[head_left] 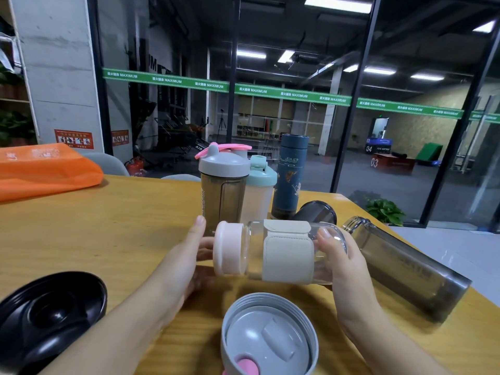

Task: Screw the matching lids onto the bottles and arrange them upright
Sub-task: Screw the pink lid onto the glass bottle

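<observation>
Head view: right hand (342,262) grips a clear glass bottle (286,253) with beige sleeve held sideways; left hand (189,255), fingers relaxed, touches its pale pink round lid (228,251).

Green band (284,94) on the glass wall: white print "MAXIMUM", repeated along its length, each time after Chinese characters too small to read.
Brown box (395,163) beyond the glass: "03" in white.
Dark box (377,147) behind it: "04", with a small "02" above.
Red signs (74,139) on the concrete pillar: pictograms and print too small to read.
Orange bag (46,169) on the table: white print, unreadable.
Smoky shaker (221,197): vertical lettering, illegible.
</observation>
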